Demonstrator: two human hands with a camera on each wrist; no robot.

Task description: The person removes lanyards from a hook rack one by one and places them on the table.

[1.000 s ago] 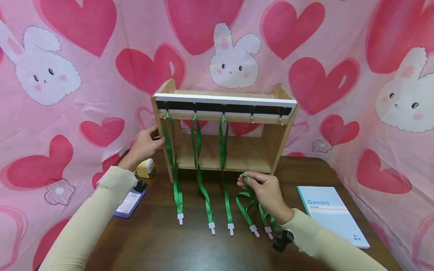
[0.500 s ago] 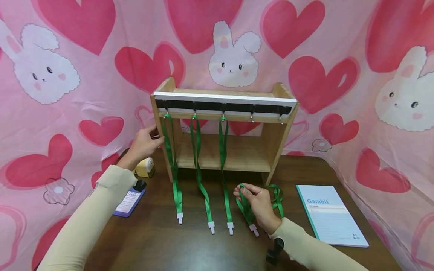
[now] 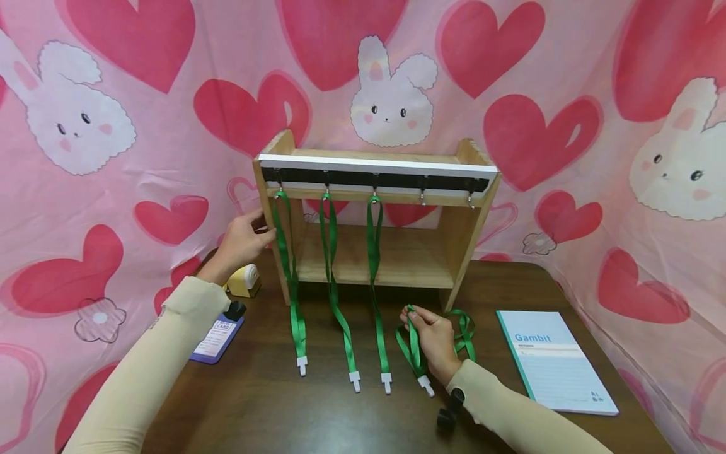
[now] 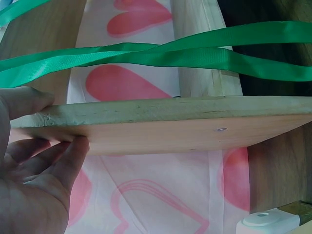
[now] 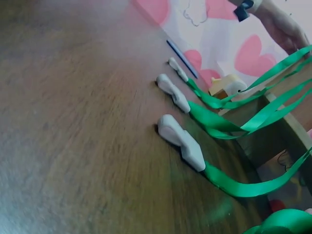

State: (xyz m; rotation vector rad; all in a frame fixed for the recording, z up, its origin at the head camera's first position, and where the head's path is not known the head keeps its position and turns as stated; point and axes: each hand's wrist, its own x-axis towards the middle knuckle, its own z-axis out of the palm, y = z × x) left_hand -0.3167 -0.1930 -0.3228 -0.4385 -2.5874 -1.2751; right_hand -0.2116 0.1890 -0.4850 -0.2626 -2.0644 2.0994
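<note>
Green held lanyard (image 3: 416, 347): its upper end is raised off the table (image 3: 340, 429), in front of the rack's lower right part; the strap runs down to a white clip (image 3: 425, 385) on the tabletop.
Right hand (image 3: 432, 335): thumb and fingers come together, pinching the held lanyard near its upper end.
Left hand (image 3: 242, 238): clamped on the rack's left side panel (image 4: 161, 134), thumb at the front edge and fingertips against the outer face.
Wooden rack (image 3: 416, 252): upright on the table, with a white front board (image 3: 374, 165) carrying a black strip (image 3: 397, 181) and five metal hooks (image 3: 423, 199).
Hung lanyards (image 3: 334, 290): three, looped over the first three hooks from the person's left, each hanging down to a white clip; in the right wrist view these clips lie on the table.
Loose lanyard (image 3: 464, 334): curled on the table just beside the right hand, its lower end hidden.
Notebook (image 3: 558, 362): lying flat at the right, "Gambit" on its cover.
Card holder (image 3: 218, 340): blue-edged, partly behind the left sleeve (image 3: 164, 353).
Small yellow-and-white object (image 3: 244, 282): near the rack's left foot.
Backdrop (image 3: 340, 120): pink, printed with hearts and rabbits.
</note>
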